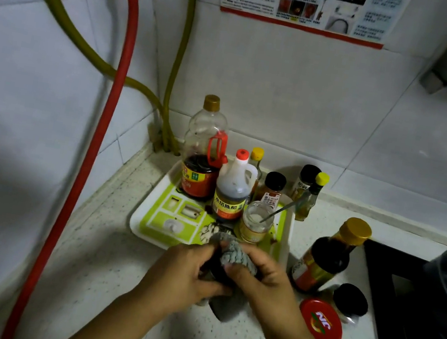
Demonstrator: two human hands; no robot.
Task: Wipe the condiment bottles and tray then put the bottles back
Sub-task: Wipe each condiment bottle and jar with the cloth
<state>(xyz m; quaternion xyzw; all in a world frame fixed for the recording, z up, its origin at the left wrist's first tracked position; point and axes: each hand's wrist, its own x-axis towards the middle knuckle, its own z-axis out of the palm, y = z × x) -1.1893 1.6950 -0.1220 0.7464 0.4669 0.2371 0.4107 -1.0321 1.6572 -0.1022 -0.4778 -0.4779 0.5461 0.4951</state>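
Both your hands are wrapped around the same thing right now: your left hand (185, 269) grips a small dark bottle (218, 272) from the side while your right hand (265, 283) holds the grey cloth (234, 255) curled over its top, all of it just in front of the near edge of the tray (150, 213). The bottle's mostly buried under cloth and fingers, so I can't tell what kind it is. Count-wise, the green-and-white tray carries a big soy bottle (203, 151), a vinegar bottle (232, 188), an open jar (256, 222) with a spoon in it, plus two smaller bottles behind. Off the tray on the right you've got four more bottles or jars and one red lid (320, 323). It's all on a speckled white counter (100, 261) in a tiled corner, with a red hose (115, 86) and yellow hoses (182, 44) running down the wall, and a black stove (394, 272) with a pot on your right.
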